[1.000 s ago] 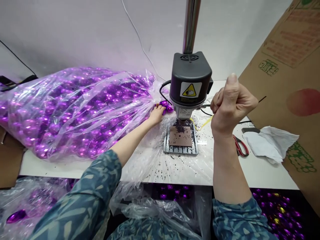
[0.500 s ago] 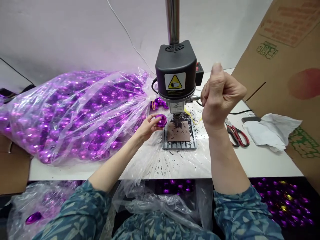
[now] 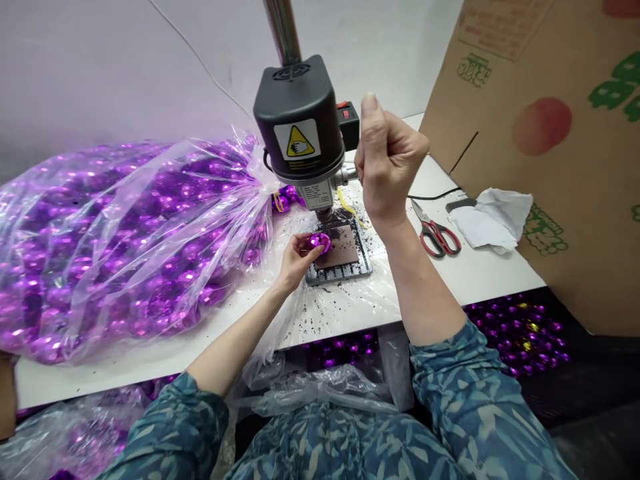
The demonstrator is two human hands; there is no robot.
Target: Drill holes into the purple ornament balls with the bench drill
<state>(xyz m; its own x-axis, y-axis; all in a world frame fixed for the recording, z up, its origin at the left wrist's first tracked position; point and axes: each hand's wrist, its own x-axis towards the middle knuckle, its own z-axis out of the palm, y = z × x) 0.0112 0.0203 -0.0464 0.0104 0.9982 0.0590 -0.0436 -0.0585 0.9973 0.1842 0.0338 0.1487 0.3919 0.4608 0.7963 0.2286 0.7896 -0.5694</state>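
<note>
Step in hand, my read: placing one piece under the black machine (image 3: 297, 100). Left hand (image 3: 295, 261) has a shiny purple faceted piece (image 3: 320, 243) pinched between thumb and fingers, just below and slightly left of the machine's spindle, over the left part of the brown board (image 3: 347, 250). Can't tell if piece touches board. Right hand (image 3: 390, 160) is a closed fist, thumb up, fingers curled round the end of the silver handle (image 3: 351, 173) at the machine's right side; the grip itself is mostly hidden.

Next move, as judged, calls for the piece steady and lined up with the spindle, left fingertips well off to the side, right hand controlling the handle. Slipping or off-centre contact looks like the main risk, since the piece is smooth.

Around the machine: slotted base plate (image 3: 340, 273) beneath, dark specks scattered around it; big clear bag (image 3: 150, 233) of purple pieces to its left; red-black scissors (image 3: 437, 239) and white crumpled sheet (image 3: 487, 220) to its right.
</note>
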